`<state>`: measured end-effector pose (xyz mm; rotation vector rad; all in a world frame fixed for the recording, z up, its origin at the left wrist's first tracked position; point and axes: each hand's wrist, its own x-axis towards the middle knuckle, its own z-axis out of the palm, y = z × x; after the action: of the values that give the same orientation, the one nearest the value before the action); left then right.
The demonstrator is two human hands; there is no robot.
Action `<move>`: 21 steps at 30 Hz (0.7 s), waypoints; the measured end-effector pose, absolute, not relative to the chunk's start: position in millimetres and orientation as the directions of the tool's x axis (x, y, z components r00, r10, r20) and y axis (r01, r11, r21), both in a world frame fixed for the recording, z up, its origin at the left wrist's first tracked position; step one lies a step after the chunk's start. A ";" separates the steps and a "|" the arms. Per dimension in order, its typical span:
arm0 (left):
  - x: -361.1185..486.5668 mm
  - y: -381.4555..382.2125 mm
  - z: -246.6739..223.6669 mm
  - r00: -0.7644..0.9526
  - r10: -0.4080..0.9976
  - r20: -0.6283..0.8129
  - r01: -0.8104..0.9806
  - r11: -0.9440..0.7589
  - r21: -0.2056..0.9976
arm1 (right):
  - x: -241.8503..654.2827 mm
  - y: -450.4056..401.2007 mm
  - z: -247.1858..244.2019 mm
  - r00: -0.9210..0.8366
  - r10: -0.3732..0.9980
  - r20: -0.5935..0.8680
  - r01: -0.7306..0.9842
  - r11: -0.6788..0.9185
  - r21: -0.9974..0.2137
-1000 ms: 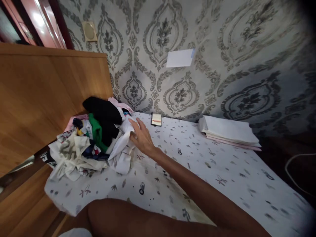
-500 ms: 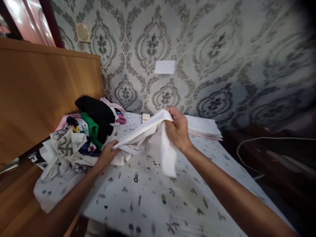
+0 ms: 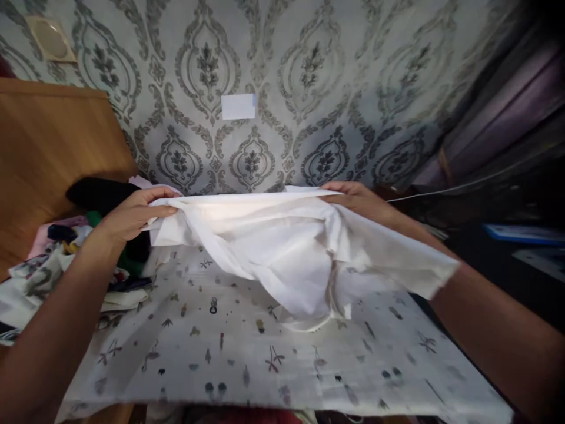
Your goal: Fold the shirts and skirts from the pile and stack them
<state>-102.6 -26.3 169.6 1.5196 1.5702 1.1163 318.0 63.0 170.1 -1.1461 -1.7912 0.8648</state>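
Observation:
A white shirt (image 3: 273, 241) is stretched between my two hands above the patterned sheet. My left hand (image 3: 136, 215) pinches one end of its upper edge, thumb below and fingers above. At the other end, my right hand (image 3: 353, 195) grips the same edge, its fingertips partly hidden by the cloth. The middle of the shirt sags in loose folds, and a sleeve-like part spreads over my right forearm. Behind the shirt, a sliver of folded white cloth (image 3: 304, 188) shows, the rest of it covered.
Beneath lies a white sheet (image 3: 238, 365) with small printed figures. Rumpled clothes (image 3: 57, 259), with a black garment (image 3: 99, 194) on top, are heaped at the left against a wooden panel (image 3: 53, 135). A white cable (image 3: 441, 193) runs at the right, before the patterned wall (image 3: 273, 53).
My hands have moved apart, pulling the bunched shirt out wide. My right hand has shifted to the right along with the shirt. The view has turned to the right.

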 end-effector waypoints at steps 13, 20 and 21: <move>-116.4 37.4 56.9 -0.076 0.990 0.117 0.860 0.006 0.510 | 338.2 36.2 28.3 -0.176 0.972 0.158 0.948 0.211 -0.238; -104.3 17.8 42.4 -0.241 0.957 0.161 0.679 0.048 0.732 | 360.6 45.2 -1.6 0.019 0.996 0.089 0.919 0.018 -0.395; -103.1 13.0 43.4 -0.259 0.951 0.166 0.652 0.046 0.757 | 362.7 48.3 -2.2 0.027 0.994 0.104 0.909 0.019 -0.416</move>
<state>-103.1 13.0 43.4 1.6132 1.9489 1.0683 362.7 48.3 -2.2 -1.9433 -1.9360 0.3169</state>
